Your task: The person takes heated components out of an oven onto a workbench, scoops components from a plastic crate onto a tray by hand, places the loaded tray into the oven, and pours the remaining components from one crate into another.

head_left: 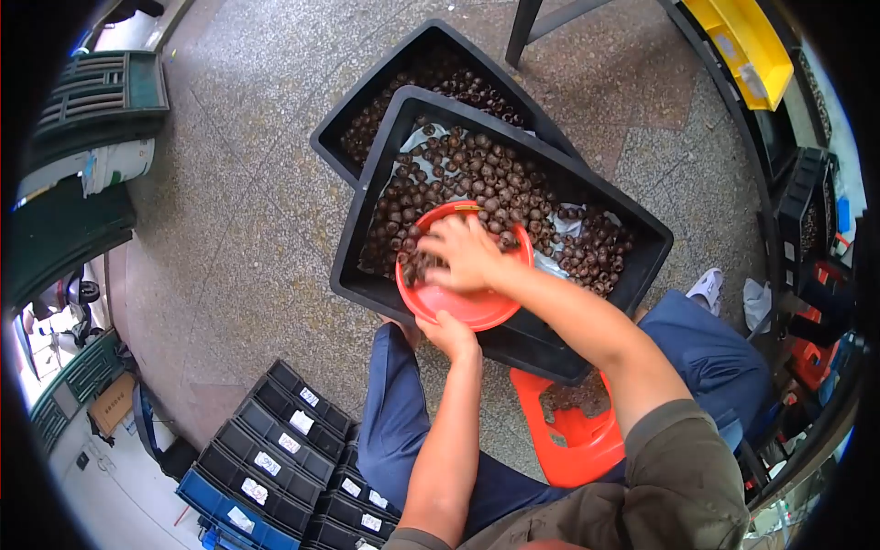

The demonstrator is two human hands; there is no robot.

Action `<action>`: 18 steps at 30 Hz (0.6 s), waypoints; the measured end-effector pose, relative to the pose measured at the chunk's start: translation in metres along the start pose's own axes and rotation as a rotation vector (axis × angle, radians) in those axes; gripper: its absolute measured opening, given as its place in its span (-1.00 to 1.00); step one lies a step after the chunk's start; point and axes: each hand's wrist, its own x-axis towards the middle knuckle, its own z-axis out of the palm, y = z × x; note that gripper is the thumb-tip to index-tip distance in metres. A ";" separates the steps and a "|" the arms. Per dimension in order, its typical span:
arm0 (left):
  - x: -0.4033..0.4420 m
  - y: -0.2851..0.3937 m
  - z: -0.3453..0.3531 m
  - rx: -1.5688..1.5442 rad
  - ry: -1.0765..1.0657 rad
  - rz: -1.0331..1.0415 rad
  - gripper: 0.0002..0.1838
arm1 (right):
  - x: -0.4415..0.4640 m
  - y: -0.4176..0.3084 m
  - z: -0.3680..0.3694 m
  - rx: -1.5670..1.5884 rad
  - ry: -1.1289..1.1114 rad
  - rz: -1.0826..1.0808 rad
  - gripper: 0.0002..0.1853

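My left hand point(449, 335) grips the near rim of a red plastic bowl point(472, 309), its thumb along the edge. The bowl tilts over a black plastic crate point(655, 249), with its far side among round, dark brown pieces point(495, 174), some with a visible hole. Inside the bowl my right hand point(466, 254) is spread, palm down, fingers apart and a little blurred. Several brown pieces point(420, 266) lie beside and under its fingers. Whether the fingers touch any of them is hard to tell. Pale sheets point(564, 223) show between the pieces in the crate.
A second black crate point(335, 137) with similar pieces sits beneath the first. Between my legs is a red stool point(559, 454). Black labelled bins point(284, 440) are stacked at lower left. A yellow bin point(747, 46) stands at upper right, and a dark table leg point(521, 32) at the top.
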 end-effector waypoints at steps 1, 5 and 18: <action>-0.003 0.004 0.002 -0.034 -0.003 0.024 -0.45 | -0.015 -0.009 -0.004 0.003 0.100 -0.069 -0.27; -0.004 0.003 0.000 -0.015 -0.011 0.013 -0.42 | 0.015 0.027 -0.038 -0.273 0.384 0.066 -0.30; -0.007 0.011 -0.005 0.015 -0.082 0.025 -0.32 | 0.003 0.048 -0.022 -0.088 0.262 0.286 -0.47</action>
